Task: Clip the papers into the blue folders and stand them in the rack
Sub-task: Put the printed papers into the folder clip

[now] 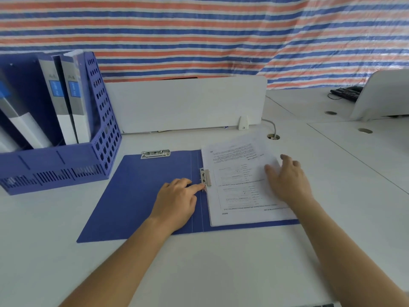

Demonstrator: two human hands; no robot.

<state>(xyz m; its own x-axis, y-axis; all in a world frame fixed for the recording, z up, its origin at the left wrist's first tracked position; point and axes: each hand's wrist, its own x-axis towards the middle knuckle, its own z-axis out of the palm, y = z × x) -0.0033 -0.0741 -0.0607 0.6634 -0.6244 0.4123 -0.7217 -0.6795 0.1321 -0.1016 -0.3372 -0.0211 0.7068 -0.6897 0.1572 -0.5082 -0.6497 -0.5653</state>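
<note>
Head-worn view (wide-angle), facing forward and down, close over desk (pixel 199 262)

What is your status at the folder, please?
Left hand touching side clip, right hand flat on papers. Blue folder open on desk. Rack at left, nothing between.

Rack (pixel 104 120) cut off at left edge; print on papers (pixel 239 196) unreadable.
</note>
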